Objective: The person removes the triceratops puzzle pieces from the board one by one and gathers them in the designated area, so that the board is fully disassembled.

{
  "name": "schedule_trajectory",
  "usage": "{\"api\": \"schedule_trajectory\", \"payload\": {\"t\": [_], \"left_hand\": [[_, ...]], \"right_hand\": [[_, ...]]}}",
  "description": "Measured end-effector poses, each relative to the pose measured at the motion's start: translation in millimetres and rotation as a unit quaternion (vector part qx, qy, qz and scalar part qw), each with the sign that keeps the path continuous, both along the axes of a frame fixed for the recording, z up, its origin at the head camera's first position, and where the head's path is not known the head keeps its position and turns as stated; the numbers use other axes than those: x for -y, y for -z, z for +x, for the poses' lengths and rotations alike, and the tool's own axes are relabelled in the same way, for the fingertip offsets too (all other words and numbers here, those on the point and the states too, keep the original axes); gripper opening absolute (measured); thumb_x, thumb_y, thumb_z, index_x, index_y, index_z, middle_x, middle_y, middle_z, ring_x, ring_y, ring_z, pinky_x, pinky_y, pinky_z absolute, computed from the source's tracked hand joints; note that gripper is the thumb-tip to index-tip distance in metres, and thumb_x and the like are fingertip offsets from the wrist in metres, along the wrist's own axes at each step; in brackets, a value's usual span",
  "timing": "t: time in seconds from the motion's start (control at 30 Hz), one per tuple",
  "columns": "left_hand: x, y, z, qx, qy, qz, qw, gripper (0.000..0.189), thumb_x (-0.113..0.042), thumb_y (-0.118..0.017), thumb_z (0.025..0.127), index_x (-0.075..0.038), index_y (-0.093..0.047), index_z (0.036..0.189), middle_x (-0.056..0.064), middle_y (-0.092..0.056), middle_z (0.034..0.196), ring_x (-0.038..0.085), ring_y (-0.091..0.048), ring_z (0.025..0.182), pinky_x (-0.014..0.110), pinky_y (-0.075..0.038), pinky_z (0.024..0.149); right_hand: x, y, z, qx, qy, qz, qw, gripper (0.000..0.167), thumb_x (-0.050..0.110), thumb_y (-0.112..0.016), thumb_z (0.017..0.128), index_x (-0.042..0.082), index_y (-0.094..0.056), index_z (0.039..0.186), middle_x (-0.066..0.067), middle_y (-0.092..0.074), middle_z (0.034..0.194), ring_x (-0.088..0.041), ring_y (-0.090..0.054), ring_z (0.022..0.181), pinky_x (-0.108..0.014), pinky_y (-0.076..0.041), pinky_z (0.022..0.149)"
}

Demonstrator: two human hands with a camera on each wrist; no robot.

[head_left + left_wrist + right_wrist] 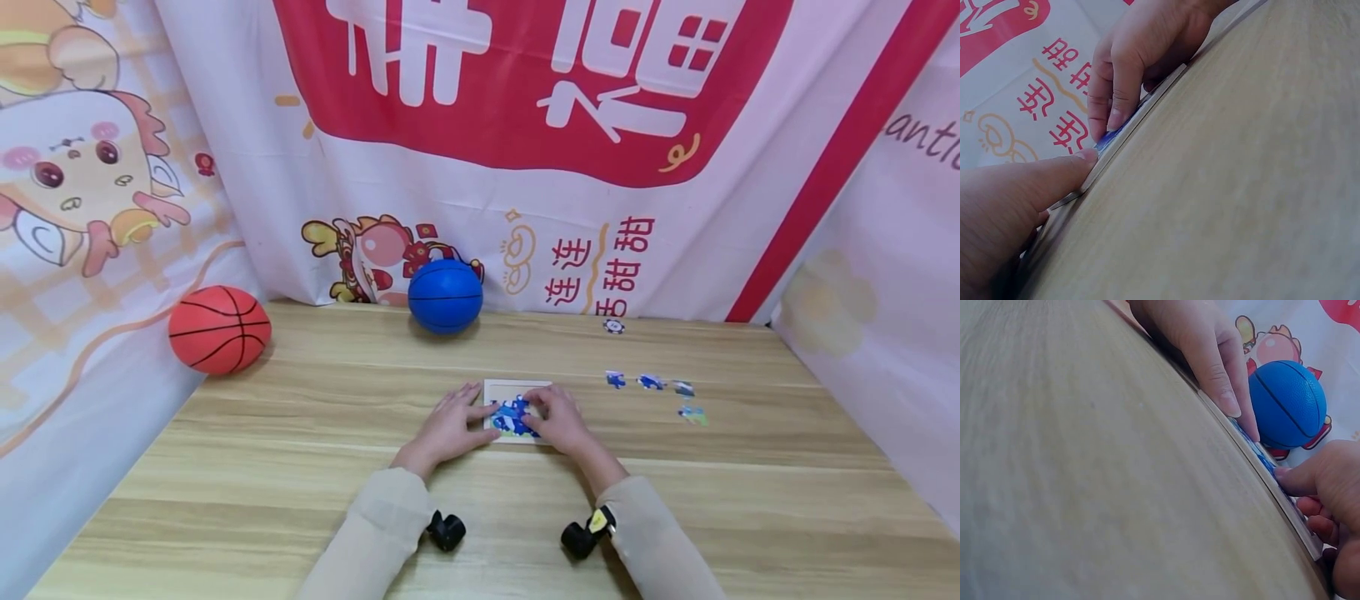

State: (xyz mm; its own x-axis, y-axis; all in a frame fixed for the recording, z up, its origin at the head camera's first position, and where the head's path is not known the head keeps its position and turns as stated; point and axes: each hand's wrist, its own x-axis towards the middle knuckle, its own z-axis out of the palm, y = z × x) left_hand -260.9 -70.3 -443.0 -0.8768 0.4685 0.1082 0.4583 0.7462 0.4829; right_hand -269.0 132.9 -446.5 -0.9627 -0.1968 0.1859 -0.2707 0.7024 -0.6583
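Note:
A small white-rimmed puzzle tray [519, 383] lies on the table between the hands, partly filled with blue puzzle pieces [510, 415]. My left hand [448, 425] lies along its left side, fingers extended, with thumb and index fingertip on the pieces. From the right, my right hand [558, 419] reaches over the tray and pinches a blue piece at the right of the picture between thumb and bent fingers. Most of that piece is hidden under the fingers. In the right wrist view, the right thumb [1300, 478] touches the blue surface inside the rim.
Several loose puzzle pieces [650, 382] lie right of the tray, with one more piece [613, 327] by the back curtain. A blue ball [446, 297] sits at the table's back edge, a red ball [220, 330] at the left edge. Printed cloth [465, 192] hangs around the table.

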Motion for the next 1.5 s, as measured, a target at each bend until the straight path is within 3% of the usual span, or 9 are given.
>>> {"api": "schedule_trajectory", "payload": {"t": [0.33, 0.63, 0.87, 1.2, 1.5], "left_hand": [[0.6, 1.2, -0.8, 0.002, -0.002, 0.002, 1.0, 0.051, -0.049, -0.054, 0.079, -0.023, -0.049, 0.123, 0.01, -0.022, 0.139, 0.025, -0.012, 0.127, 0.041, -0.008, 0.101], [0.3, 1.2, -1.3, -0.007, 0.004, 0.006, 0.9999, 0.052, -0.05, -0.055, 0.078, -0.021, -0.051, 0.121, 0.012, -0.024, 0.138, 0.027, -0.014, 0.127, 0.043, -0.01, 0.101], [-0.1, -0.7, 0.4, 0.007, 0.0, 0.005, 1.0, 0.051, -0.049, -0.055, 0.078, -0.022, -0.05, 0.122, 0.011, -0.022, 0.139, 0.026, -0.012, 0.127, 0.042, -0.009, 0.101], [-0.1, -2.3, 1.8, 0.009, 0.0, 0.006, 0.9999, 0.051, -0.047, -0.055, 0.079, -0.021, -0.05, 0.123, 0.012, -0.022, 0.139, 0.027, -0.012, 0.127, 0.042, -0.008, 0.101], [0.2, -0.8, 0.3, 0.003, 0.003, 0.008, 1.0, 0.052, -0.049, -0.054, 0.079, -0.021, -0.049, 0.123, 0.012, -0.022, 0.139, 0.026, -0.013, 0.127, 0.042, -0.008, 0.101]], "right_hand": [[1.0, 2.0, -1.3, -0.018, -0.005, -0.027, 0.9995, 0.022, 0.009, -0.067, 0.074, 0.009, -0.059, 0.095, 0.0, -0.048, 0.083, -0.019, -0.043, 0.08, -0.039, -0.031, 0.076], [1.0, -0.9, -0.4, 0.002, -0.011, -0.064, 0.9979, 0.025, 0.003, -0.066, 0.073, 0.007, -0.057, 0.096, -0.001, -0.05, 0.081, -0.018, -0.044, 0.076, -0.034, -0.037, 0.07], [-0.3, -1.5, -0.8, 0.027, -0.023, -0.102, 0.9941, 0.027, -0.003, -0.063, 0.074, 0.006, -0.057, 0.099, -0.002, -0.052, 0.079, -0.018, -0.047, 0.074, -0.031, -0.041, 0.067], [-3.8, -4.0, -1.5, 0.054, -0.027, -0.07, 0.9957, 0.033, 0.0, -0.062, 0.076, 0.007, -0.058, 0.108, 0.0, -0.054, 0.081, -0.017, -0.049, 0.077, -0.032, -0.043, 0.072], [-11.2, -8.4, -5.8, 0.047, -0.033, -0.075, 0.9956, 0.033, 0.004, -0.063, 0.077, 0.007, -0.059, 0.109, 0.002, -0.055, 0.077, -0.014, -0.051, 0.072, -0.027, -0.045, 0.065]]}}
